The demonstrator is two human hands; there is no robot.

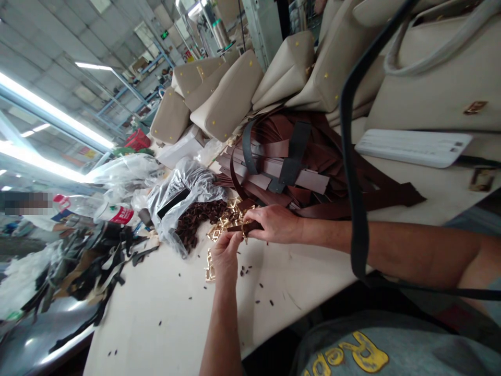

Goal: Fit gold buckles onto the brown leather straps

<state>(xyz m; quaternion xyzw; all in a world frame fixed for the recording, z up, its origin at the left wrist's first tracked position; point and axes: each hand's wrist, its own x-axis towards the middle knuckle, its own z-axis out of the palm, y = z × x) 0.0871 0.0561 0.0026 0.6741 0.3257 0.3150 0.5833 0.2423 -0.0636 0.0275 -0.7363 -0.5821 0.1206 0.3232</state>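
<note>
My left hand [226, 254] pinches one end of a narrow dark brown strap [236, 228] over the table. The strap's other end is in the fingers of my right hand [274, 223], where a small gold buckle [245, 230] sits around it. Beneath and behind my hands lies a pile of gold buckles [219, 228], and a few more gold frames [210, 267] lie beside my left wrist. Small dark brown loops [190, 222] spill from a clear plastic bag [172, 183]. Behind my right hand is a large heap of brown leather straps [313, 156].
Beige handbags [230, 94] stand along the back. A black strap [352, 156] hangs in front of my right forearm. A white card [413, 148] lies at the right. Scraps [90, 261] and a bottle [76, 205] are at the left. Small dark bits dot the white table [156, 292].
</note>
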